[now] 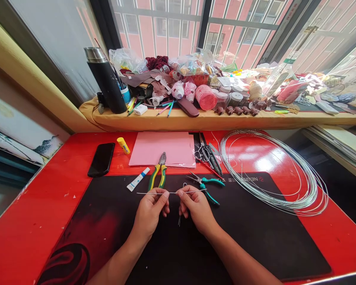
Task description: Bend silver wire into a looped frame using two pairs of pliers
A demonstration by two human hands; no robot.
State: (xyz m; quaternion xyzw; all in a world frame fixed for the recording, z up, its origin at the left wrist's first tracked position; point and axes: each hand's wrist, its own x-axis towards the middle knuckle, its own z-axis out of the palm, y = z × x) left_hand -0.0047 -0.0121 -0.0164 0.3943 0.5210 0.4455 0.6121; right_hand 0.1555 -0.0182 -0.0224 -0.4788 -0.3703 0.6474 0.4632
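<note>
Above the black desk mat [255, 237], a short straight piece of wire [172, 192] runs level between my hands. My left hand [152, 209] pinches it between thumb and forefinger left of its middle. My right hand [195, 206] pinches it just to the right. A second wire, with a small loop at its top [184, 184], passes behind the right fingers, its thin ends hanging below. Close beyond the left hand lie combination pliers [158, 174] with green and yellow handles. Teal-handled long-nose pliers [207, 184] lie beside the right hand, jaws apart.
A large wire coil [314, 190] lies at the right. Pink paper [163, 148], scissors [202, 152], a glue stick [123, 145], a small tube [138, 179] and a phone [101, 159] lie behind the mat. A thermos [106, 83] stands on the crowded windowsill [154, 125].
</note>
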